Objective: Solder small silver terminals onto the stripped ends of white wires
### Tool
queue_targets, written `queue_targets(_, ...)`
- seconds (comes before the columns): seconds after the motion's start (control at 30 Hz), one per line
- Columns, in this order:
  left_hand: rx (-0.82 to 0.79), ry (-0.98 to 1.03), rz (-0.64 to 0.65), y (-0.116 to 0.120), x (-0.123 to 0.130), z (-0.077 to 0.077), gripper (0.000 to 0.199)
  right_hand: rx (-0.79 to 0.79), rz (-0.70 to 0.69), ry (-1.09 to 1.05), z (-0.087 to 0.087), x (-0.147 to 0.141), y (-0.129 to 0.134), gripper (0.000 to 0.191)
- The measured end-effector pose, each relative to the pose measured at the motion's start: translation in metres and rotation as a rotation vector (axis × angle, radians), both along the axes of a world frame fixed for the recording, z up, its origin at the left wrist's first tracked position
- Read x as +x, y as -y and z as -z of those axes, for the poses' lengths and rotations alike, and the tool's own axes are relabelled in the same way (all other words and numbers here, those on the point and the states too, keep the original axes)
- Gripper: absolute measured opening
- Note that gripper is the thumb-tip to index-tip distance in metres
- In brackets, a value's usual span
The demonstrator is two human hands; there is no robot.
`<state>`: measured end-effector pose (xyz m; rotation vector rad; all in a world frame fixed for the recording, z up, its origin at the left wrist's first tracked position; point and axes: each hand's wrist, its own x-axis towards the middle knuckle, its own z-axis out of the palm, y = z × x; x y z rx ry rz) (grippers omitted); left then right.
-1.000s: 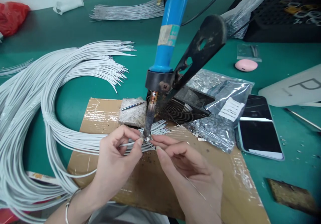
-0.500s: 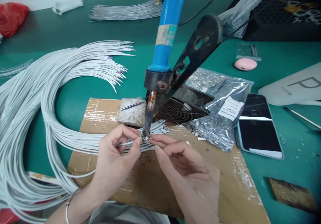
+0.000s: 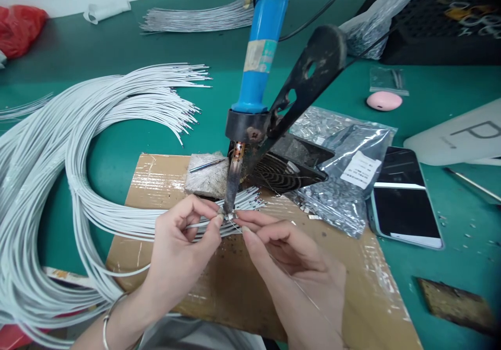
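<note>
My left hand (image 3: 182,248) is closed in a pinch just below the soldering iron's tip, on a white wire (image 3: 135,273) that runs in from the left; its end is mostly hidden by the fingertips. Across from it, my right hand (image 3: 291,264) pinches a thin strand of solder wire (image 3: 304,290), which trails back over the palm. A tiny bright metal piece (image 3: 230,216) shows between the two hands, right at the tip. The blue-handled soldering iron (image 3: 250,86) points down in a black stand (image 3: 305,81). Behind my fingers lies a bundle of white wires (image 3: 129,222).
Cardboard (image 3: 242,298) lies under the hands. Near the iron are a pad (image 3: 207,180) with a thin metal rod and a bag of small metal parts (image 3: 348,167). Rightward are a phone (image 3: 405,203), a pink case (image 3: 384,101) and a brown block (image 3: 456,303). More wires (image 3: 23,183) coil at left.
Both hands stay at the iron's tip with almost the same grip. The whole view has shifted very slightly; otherwise little differs.
</note>
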<state>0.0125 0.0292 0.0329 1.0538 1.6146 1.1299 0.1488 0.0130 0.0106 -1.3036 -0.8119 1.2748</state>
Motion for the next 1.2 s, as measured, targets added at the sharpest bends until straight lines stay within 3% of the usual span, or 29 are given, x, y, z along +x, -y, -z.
queue_targets(1.2, 0.069, -0.013, 0.029, 0.0011, -0.0018, 0.0045, 0.01, 0.151, 0.004, 0.067, 0.0078, -0.0005, -0.0012, 0.018)
